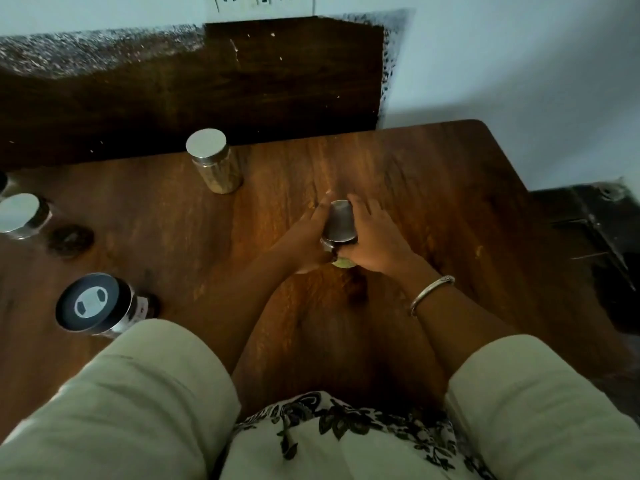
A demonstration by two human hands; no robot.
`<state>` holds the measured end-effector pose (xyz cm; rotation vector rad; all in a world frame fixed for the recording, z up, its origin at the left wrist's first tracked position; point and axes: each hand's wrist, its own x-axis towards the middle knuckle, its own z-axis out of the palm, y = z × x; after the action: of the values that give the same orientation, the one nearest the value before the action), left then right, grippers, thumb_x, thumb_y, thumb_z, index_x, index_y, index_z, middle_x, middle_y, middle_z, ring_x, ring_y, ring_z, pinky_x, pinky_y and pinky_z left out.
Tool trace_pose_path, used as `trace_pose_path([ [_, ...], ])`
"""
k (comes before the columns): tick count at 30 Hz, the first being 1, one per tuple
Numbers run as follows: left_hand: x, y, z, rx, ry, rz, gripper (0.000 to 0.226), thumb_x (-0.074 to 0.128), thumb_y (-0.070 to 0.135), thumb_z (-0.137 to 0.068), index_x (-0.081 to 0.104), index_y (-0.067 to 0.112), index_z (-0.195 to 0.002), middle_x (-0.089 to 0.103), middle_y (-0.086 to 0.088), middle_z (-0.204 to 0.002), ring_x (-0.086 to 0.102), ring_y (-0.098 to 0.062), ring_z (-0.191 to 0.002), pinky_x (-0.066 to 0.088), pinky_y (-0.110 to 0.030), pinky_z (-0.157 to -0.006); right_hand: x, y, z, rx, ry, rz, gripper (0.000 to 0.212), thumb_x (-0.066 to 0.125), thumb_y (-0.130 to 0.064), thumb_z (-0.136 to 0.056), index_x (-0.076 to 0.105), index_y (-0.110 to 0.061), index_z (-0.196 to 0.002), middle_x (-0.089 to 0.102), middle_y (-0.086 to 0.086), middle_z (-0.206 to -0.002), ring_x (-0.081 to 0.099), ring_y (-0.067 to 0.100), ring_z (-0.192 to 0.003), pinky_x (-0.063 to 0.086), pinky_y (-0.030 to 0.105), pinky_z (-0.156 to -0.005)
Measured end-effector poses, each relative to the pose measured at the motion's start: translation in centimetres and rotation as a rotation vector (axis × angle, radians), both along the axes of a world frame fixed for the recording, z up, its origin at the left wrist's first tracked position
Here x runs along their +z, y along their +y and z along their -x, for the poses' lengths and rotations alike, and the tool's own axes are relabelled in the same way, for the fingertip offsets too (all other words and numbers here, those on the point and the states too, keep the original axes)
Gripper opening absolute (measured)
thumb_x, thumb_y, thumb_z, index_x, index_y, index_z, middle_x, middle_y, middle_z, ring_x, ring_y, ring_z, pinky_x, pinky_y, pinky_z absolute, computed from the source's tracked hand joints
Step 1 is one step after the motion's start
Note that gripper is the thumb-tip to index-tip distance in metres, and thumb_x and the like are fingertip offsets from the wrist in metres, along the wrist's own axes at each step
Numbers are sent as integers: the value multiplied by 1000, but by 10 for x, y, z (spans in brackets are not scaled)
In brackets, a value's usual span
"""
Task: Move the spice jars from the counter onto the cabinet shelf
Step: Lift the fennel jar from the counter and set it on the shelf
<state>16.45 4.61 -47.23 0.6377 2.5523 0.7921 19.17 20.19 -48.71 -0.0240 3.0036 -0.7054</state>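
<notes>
This looks like a home kitchen; a wooden worktop (pixel 433 174) meets a speckled stone backsplash (pixel 86 50) under wall sockets (pixel 263 0); lidded spice jars (pixel 214 161) stand along the worktop's left and rear edges; the wall is plain and pale.

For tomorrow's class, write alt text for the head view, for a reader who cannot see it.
Both hands, left and right, clasp a metal-lidded spice jar over a wooden counter. Three more jars stand to the left: silver-lidded and black-lidded.
</notes>
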Motion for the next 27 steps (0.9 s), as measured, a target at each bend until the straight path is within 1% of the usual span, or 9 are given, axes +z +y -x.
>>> trace_pose_path([
  [3, 12, -6, 0, 16, 26, -81, 114, 76, 16, -73, -11, 24, -147, 28, -14, -150, 41, -31, -130, 42, -36, -99, 7, 2, 0, -43, 60, 148, 95, 80, -43, -63, 27, -20, -139, 37, 8, -139, 43, 27, -124, 43, 34, -95],
  [6, 31, -10, 1, 52, 60, -257, 118, 78, 12, -70, -11, 20, -148, 30, -14, -149, 35, -28, -135, 38, -40, -106, 23, -3, 0, -95, 230, 383, 87, 81, -41, -59, 37, -20, -131, 45, 6, -130, 47, 16, -112, 42, 15, -83],
  [8, 43, -12, 2, 57, 73, -403, 125, 81, 14, -67, -16, 16, -146, 28, -12, -150, 31, -19, -137, 33, -34, -109, 38, -7, 1, -90, 359, 499, 83, 78, -45, -60, 40, -16, -128, 49, 5, -125, 46, 9, -108, 42, 5, -76],
  [11, 56, -13, -1, 40, 139, -534, 135, 84, 19, -62, -24, 13, -144, 20, -10, -153, 23, -7, -137, 27, -22, -111, 66, -16, 6, -81, 412, 659, 82, 73, -51, -60, 40, -18, -127, 48, -3, -122, 49, 8, -111, 49, 13, -82],
  [14, 68, -14, -7, 118, 142, -677, 137, 86, 18, -58, -19, 13, -145, 21, -10, -152, 28, -13, -138, 33, -23, -109, 90, -29, 11, -92, 497, 677, 77, 72, -47, -60, 40, -22, -126, 46, -3, -120, 48, 8, -111, 51, 26, -86],
  [16, 78, -16, -11, 159, 138, -773, 130, 82, 14, -58, -12, 11, -147, 24, -9, -150, 34, -14, -134, 40, -24, -104, 104, -38, 9, -89, 532, 712, 79, 70, -49, -61, 39, -22, -129, 45, -1, -124, 47, 7, -111, 51, 21, -84],
  [20, 99, -26, -17, 213, 67, -945, 104, 73, 0, -60, 7, 6, -140, 43, -2, -129, 54, -13, -115, 53, -32, -89, 123, -49, 1, -18, 392, 933, 75, 66, -43, -72, 34, -15, -134, 53, 8, -125, 59, 16, -107, 54, 32, -83],
  [23, 111, -30, -24, 248, 19, -1048, 81, 65, -4, -63, 15, 9, -126, 46, 0, -114, 59, -13, -102, 55, -25, -76, 127, -55, -5, 84, 292, 1048, 55, 55, -31, -84, 41, -1, -127, 59, 7, -112, 62, 6, -97, 51, 19, -74],
  [27, 120, -32, -34, 280, 108, -1028, 65, 59, 3, -70, 18, 10, -120, 42, 1, -114, 57, 5, -98, 53, -18, -74, 134, -68, -11, 23, 382, 1062, 39, 54, -31, -88, 50, -6, -118, 62, -7, -100, 63, -5, -85, 48, 9, -64],
])
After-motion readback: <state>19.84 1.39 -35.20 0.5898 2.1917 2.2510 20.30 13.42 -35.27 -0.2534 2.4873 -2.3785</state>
